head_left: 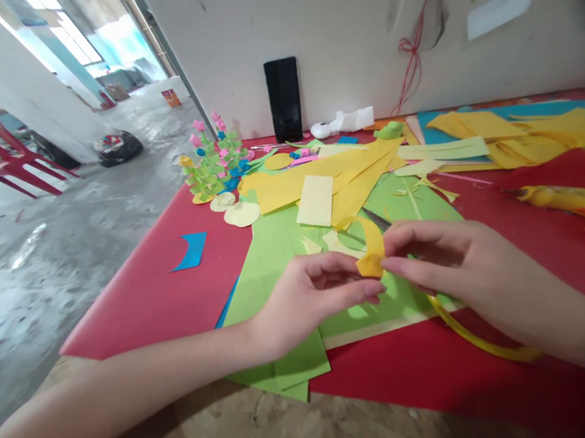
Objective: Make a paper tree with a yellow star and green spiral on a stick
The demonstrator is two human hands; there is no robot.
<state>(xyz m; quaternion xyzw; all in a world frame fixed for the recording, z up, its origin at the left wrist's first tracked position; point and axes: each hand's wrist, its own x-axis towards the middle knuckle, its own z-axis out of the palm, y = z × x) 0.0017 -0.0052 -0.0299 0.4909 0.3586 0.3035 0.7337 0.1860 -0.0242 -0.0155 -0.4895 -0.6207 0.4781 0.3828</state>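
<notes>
A folded yellow paper strip [373, 240] is pinched between my two hands over the green paper sheets [276, 267]. My left hand [302, 295] grips its knotted lower end between thumb and fingers. On the other side, my right hand [440, 255] has its thumb and fingertips closed on the same strip, whose free part curls up and to the left. Just behind the right fingers, a dark pointed blade [376, 218] shows; the rest of that tool is hidden. Pale paper scraps [341, 242] lie behind the strip. A yellow curved band [474, 341] passes below my right wrist.
Paper flowers [213, 161] and cream paper discs [242, 214] stand at the back left. A phone [284, 99] leans on the white board. Yellow paper sheets [290, 186] cover the middle back; a yellow glue gun [566, 198] lies right. A blue scrap [192, 250] is left.
</notes>
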